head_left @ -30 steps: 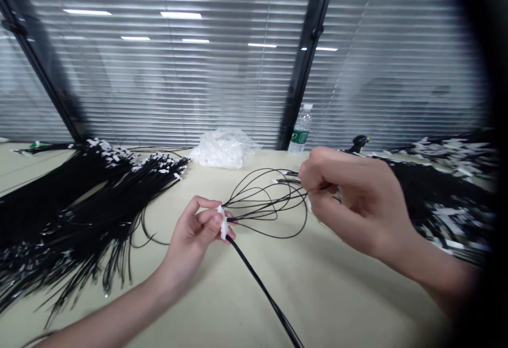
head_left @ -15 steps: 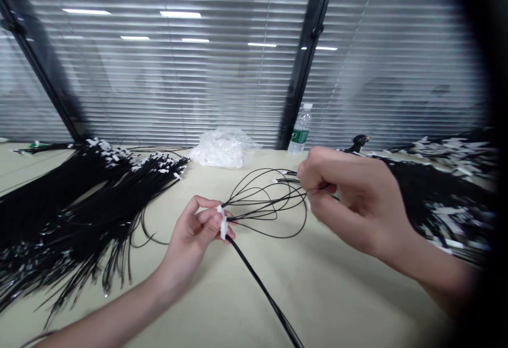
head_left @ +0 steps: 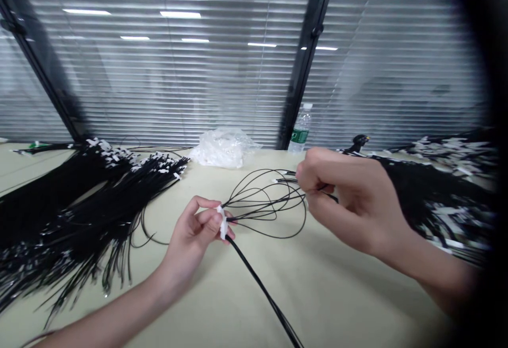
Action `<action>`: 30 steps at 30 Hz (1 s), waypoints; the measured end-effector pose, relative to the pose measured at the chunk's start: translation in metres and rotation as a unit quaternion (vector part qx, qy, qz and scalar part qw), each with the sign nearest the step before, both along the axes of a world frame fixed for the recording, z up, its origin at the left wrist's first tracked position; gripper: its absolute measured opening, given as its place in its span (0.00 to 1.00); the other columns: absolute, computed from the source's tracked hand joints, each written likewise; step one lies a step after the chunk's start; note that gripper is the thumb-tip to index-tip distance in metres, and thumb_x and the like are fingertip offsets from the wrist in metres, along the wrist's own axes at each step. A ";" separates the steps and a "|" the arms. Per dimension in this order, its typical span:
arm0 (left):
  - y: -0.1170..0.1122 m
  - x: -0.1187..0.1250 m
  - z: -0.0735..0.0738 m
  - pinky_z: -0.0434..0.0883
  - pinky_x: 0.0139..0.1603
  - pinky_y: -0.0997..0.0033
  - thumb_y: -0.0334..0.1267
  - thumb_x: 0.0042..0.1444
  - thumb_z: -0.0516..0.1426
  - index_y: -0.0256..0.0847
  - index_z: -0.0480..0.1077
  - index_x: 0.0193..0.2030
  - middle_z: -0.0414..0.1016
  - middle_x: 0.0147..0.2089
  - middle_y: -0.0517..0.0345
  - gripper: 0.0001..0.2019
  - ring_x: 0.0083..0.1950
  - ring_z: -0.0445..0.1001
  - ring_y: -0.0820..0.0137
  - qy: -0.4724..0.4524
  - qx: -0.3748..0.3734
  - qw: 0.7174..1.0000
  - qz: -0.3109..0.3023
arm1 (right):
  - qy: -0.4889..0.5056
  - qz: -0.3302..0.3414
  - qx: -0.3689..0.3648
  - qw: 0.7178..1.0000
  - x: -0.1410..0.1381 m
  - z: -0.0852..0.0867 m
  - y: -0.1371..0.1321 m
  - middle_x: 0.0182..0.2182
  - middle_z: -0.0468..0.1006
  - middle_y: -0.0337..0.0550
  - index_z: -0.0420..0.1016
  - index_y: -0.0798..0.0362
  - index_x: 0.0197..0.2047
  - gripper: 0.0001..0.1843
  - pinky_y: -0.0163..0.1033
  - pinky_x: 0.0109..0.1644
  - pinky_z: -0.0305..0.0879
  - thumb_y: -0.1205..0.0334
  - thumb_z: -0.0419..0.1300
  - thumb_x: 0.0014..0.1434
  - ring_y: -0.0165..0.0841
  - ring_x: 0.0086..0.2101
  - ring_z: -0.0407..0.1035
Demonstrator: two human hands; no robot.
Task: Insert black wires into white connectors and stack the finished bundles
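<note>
Between thumb and fingers, my left hand (head_left: 200, 223) pinches a white connector (head_left: 223, 222) above the table. Several thin black wires (head_left: 262, 213) fan out in loops from the connector toward the right. A thicker black cable (head_left: 262, 287) runs from its lower end down to the bottom edge of the view. My right hand (head_left: 345, 200) is closed, with thumb and forefinger pinched on the far part of the wires. Its fingertips hide exactly which strands they grip. Small white wire ends (head_left: 275, 181) show just left of that hand.
A large pile of black cables with white connectors (head_left: 99, 200) covers the left of the table (head_left: 317, 295). Another cable pile (head_left: 432, 189) lies at right, behind my right hand. A clear plastic bag (head_left: 225, 148) and a water bottle (head_left: 300, 130) stand at the back by the blinds.
Almost nothing differs. My right hand has shifted very slightly to the left, still pinching the wires; my left hand and the connector stay put.
</note>
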State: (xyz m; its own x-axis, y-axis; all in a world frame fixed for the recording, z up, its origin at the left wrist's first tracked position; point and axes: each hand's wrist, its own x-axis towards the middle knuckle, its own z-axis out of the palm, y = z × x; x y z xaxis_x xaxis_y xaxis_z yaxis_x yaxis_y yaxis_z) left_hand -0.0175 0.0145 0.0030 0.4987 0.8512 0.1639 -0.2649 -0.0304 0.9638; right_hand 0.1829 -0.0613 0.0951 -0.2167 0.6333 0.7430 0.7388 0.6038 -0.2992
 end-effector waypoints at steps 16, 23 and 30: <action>-0.001 0.000 0.000 0.68 0.37 0.65 0.36 0.56 0.54 0.42 0.61 0.40 0.74 0.35 0.55 0.06 0.32 0.73 0.69 -0.013 -0.006 1.000 0.005 | -0.003 -0.010 -0.008 1.000 -0.001 0.000 0.000 0.19 0.51 0.35 0.51 0.54 0.20 0.09 0.37 0.26 0.41 0.76 0.48 0.41 0.26 0.23 0.46; -0.001 0.000 0.000 0.68 0.37 0.65 0.36 0.56 0.53 0.42 0.61 0.40 0.73 0.35 0.56 0.06 0.31 0.72 0.70 -0.011 -0.005 1.000 0.001 | -0.008 -0.015 -0.013 1.000 0.000 0.001 0.000 0.19 0.50 0.35 0.50 0.54 0.20 0.10 0.36 0.26 0.42 0.77 0.48 0.42 0.26 0.23 0.45; 0.000 0.000 0.000 0.68 0.38 0.65 0.38 0.55 0.55 0.44 0.65 0.44 0.74 0.33 0.56 0.09 0.33 0.73 0.68 0.003 -0.001 1.000 0.007 | -0.072 -0.057 -0.088 0.992 0.000 0.006 0.005 0.22 0.62 0.35 0.59 0.53 0.25 0.07 0.34 0.28 0.51 0.73 0.51 0.51 0.26 0.25 0.55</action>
